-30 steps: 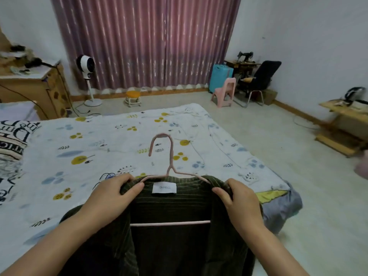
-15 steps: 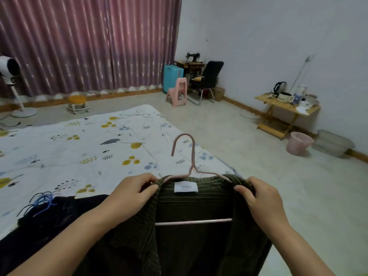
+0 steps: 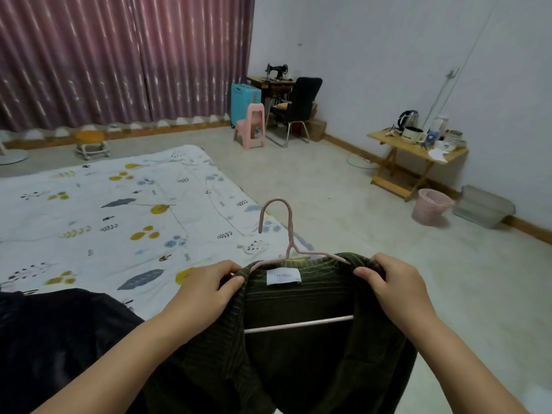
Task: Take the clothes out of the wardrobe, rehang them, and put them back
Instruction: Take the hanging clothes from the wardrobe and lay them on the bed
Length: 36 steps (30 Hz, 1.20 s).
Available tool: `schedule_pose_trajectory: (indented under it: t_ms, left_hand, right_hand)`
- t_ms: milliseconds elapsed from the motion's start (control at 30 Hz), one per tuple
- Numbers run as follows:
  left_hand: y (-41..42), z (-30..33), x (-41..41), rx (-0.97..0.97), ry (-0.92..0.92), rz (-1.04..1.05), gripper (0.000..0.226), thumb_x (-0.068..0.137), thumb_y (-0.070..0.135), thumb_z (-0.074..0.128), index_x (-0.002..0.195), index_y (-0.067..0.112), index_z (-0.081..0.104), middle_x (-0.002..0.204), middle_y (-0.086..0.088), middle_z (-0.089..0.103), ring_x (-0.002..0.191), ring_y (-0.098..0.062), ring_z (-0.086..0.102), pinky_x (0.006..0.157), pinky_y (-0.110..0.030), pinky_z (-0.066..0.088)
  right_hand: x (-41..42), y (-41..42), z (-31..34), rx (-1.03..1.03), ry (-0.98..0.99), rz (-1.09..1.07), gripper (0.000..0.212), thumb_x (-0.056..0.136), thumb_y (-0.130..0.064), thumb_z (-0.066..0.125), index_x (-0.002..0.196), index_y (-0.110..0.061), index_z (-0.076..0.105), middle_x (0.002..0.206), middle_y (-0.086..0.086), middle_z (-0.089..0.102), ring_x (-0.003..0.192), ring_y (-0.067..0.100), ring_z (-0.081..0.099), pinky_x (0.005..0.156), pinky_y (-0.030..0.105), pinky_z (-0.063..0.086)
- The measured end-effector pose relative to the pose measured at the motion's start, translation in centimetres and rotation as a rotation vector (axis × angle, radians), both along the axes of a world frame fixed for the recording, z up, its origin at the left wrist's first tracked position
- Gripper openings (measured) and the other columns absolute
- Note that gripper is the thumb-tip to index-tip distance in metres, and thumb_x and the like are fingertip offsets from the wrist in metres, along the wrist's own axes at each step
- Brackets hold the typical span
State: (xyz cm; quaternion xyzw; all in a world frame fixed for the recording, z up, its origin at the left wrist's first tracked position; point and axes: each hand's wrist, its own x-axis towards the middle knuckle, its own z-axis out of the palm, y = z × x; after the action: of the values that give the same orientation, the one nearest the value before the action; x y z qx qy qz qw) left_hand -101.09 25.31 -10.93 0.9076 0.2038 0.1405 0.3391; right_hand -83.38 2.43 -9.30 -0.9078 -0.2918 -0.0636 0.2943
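Observation:
A dark green ribbed garment (image 3: 298, 354) hangs on a pink hanger (image 3: 288, 234), whose hook stands upright above the collar with its white label. My left hand (image 3: 206, 291) grips the garment's left shoulder. At the right shoulder, my right hand (image 3: 394, 285) grips the fabric in the same way. I hold the garment up over the bed's near right corner. No wardrobe is in view.
The bed with a floral sheet (image 3: 104, 210) fills the left. A black garment (image 3: 53, 339) lies on its near edge. A pink chair (image 3: 251, 127), black chair (image 3: 298, 106), folding table (image 3: 418, 153), pink bin (image 3: 431, 206) and grey tub (image 3: 484, 206) line the right wall.
My view has swung to the right, from the bed toward the right wall. Both hands have kept their grip on the garment's shoulders and carried it along.

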Motion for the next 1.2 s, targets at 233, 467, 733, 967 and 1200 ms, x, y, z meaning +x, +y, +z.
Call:
schedule_pose_trajectory:
  t_ms: [233,467,733,967,1200]
  left_hand:
    - [-0.7,-1.1,6.9,-0.012,0.049,0.014,0.019,0.095,0.028,0.049,0.108,0.025,0.062,0.102,0.008,0.065,0.095,-0.008,0.056,0.080,-0.024,0.040]
    - [2.4,-2.0,15.4,-0.031,0.057,0.022,0.019,0.095,0.027,0.048,0.108,0.024,0.062,0.101,0.007,0.065,0.095,-0.008,0.056,0.082,-0.023,0.042]
    - [8.9,-3.8,25.4,-0.067,0.119,0.053,0.017,0.095,0.027,0.048,0.106,0.025,0.061,0.097,0.010,0.063,0.092,-0.005,0.055,0.074,-0.017,0.038]
    - [14.8,-6.4,32.4,-0.086,0.170,0.172,0.020,0.096,0.027,0.047,0.109,0.022,0.062,0.105,0.004,0.065,0.096,-0.010,0.056,0.080,-0.023,0.039]
    - [21.8,-9.8,38.8,-0.137,0.192,0.403,0.021,0.096,0.023,0.047,0.109,0.018,0.063,0.108,0.000,0.066,0.099,-0.015,0.056,0.077,-0.023,0.035]
  right_hand:
    - [7.4,-0.4,-0.6,-0.040,0.024,0.017,0.026,0.085,-0.029,0.065,0.067,-0.015,0.053,0.065,0.001,0.055,0.069,0.024,0.051,0.061,0.033,0.033]
    - [16.6,3.4,-1.4,-0.105,0.036,0.028,0.024,0.086,-0.033,0.063,0.071,-0.016,0.055,0.070,0.001,0.057,0.073,0.023,0.051,0.061,0.032,0.034]
    - [27.7,10.6,-3.0,-0.180,0.094,0.068,0.025,0.087,-0.039,0.060,0.072,-0.019,0.053,0.071,-0.003,0.054,0.075,0.021,0.051,0.062,0.031,0.032]
    - [36.3,18.5,-6.1,-0.266,0.149,0.145,0.031,0.088,-0.040,0.058,0.072,-0.015,0.053,0.072,0.001,0.055,0.077,0.024,0.052,0.062,0.032,0.033]
    - [44.6,29.7,-9.7,-0.299,0.231,0.299,0.037,0.089,-0.039,0.058,0.061,-0.022,0.040,0.064,-0.003,0.050,0.076,0.027,0.052,0.057,0.033,0.031]
